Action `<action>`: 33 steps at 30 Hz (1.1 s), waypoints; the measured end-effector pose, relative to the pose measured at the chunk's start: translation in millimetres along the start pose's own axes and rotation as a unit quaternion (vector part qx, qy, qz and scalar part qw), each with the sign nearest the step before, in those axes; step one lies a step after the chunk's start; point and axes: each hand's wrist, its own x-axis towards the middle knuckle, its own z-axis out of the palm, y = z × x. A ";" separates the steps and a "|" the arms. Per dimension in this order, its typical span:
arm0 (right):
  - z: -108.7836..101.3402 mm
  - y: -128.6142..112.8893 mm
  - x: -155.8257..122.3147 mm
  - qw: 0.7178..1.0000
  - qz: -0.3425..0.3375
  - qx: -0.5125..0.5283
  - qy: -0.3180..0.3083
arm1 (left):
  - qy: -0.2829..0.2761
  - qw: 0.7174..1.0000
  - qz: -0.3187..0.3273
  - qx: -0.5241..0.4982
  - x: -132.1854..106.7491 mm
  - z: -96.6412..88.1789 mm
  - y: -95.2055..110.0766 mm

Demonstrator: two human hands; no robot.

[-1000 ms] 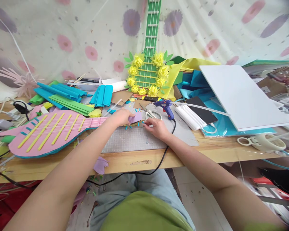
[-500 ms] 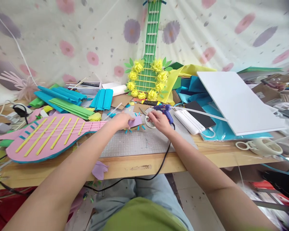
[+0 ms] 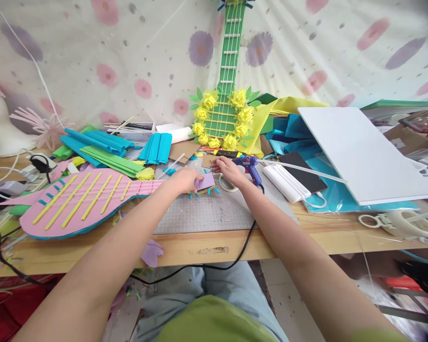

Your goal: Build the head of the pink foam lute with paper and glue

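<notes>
My left hand is closed at the near edge of a small purple paper piece, thumb against it. Short blue pegs stick out around this piece, just above the grey cutting mat. My right hand is a little farther off to the right, its fingers drawn together over the mat; what they pinch, if anything, is too small to make out. A white ring-shaped handle or loop lies below that hand. Beside it rests a blue glue gun, its black cord running toward me.
A pink paper guitar lies on the left. At the back stands a green guitar with yellow paper flowers. Folded blue paper, a white power strip, a white board and tape on a dispenser crowd the table.
My right hand has moved away from the white loop, up and to the left; the metal blade seen near it no longer shows. My left hand stays at the purple piece. The view has shifted slightly.
</notes>
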 end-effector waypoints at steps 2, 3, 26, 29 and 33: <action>-1.0 0.1 0.0 1.000 0.000 0.001 -0.003 | -0.001 1.000 -0.001 -0.003 -0.3 -0.1 -0.1; -1.1 -0.6 0.4 1.000 0.003 0.000 -0.004 | -0.002 1.000 0.000 -0.004 0.1 0.3 -0.3; -2.2 -28.9 -10.1 0.983 -0.096 -0.119 -0.102 | 0.001 1.000 0.003 -0.016 2.4 4.0 -1.2; -9.3 -32.9 -26.9 0.938 -0.185 -0.240 -0.167 | 0.011 1.000 0.004 -0.016 0.3 3.3 -1.5; -10.3 -36.8 -43.1 0.886 -0.228 -0.351 -0.198 | 0.012 0.999 0.017 -0.034 0.8 5.3 -5.8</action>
